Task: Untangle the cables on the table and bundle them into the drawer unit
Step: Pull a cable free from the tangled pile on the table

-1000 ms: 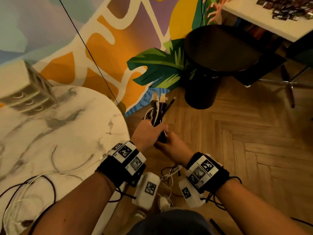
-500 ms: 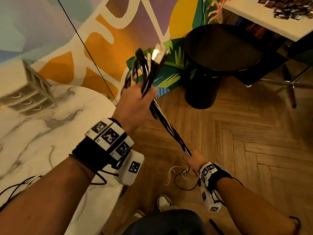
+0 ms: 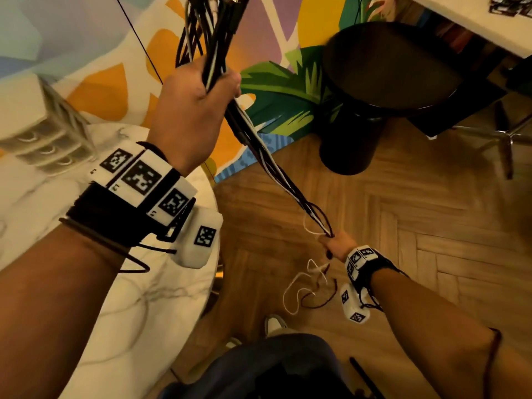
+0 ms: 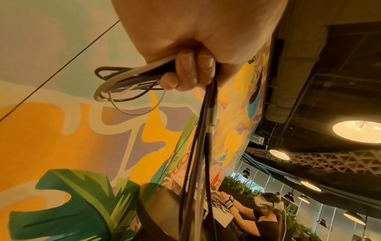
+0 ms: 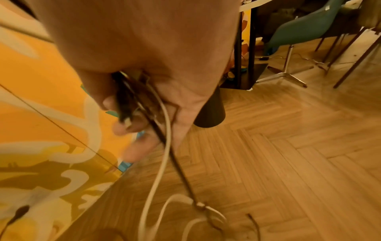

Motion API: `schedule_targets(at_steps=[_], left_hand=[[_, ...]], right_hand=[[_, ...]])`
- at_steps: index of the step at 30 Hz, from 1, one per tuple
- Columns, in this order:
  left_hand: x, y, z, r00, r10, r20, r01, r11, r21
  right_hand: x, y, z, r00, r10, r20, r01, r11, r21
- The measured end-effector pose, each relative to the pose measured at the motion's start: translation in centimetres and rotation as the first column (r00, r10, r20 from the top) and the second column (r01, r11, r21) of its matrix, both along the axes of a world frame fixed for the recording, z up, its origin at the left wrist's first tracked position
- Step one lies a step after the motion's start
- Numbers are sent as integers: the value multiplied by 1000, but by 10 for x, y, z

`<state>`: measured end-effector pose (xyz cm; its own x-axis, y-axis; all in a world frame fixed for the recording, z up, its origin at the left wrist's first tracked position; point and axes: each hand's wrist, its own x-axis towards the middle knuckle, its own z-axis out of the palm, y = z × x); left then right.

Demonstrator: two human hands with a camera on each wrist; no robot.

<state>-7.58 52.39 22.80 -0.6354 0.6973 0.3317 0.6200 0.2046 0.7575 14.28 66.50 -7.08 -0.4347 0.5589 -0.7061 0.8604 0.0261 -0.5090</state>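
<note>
A bundle of black and white cables (image 3: 267,156) stretches taut between my two hands, off the table's right edge. My left hand (image 3: 195,99) is raised high and grips the bundle's upper end; loops and plug ends stick out above the fist (image 4: 128,86). My right hand (image 3: 334,244) is low over the floor and grips the bundle's lower part (image 5: 140,104). Loose white and dark cable tails (image 3: 305,286) hang below it. The white drawer unit (image 3: 37,125) stands at the far left of the marble table (image 3: 138,298).
A black round stool (image 3: 383,90) stands on the wooden floor to the right of the cables. A painted wall runs behind the table. A white desk corner (image 3: 475,21) is at the top right. Another person works at a far table (image 4: 266,213).
My left hand has risen high with the cables' upper end. My right hand has slid down the bundle towards the floor, pulling the cables out straight between the hands.
</note>
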Motion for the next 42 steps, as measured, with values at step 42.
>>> schedule_targets(at_steps=[42], left_hand=[[15,-16,-69,948,-26,317,51,996,-71]], right_hand=[[-21,-19,50,944,58,-323,9,979,203]])
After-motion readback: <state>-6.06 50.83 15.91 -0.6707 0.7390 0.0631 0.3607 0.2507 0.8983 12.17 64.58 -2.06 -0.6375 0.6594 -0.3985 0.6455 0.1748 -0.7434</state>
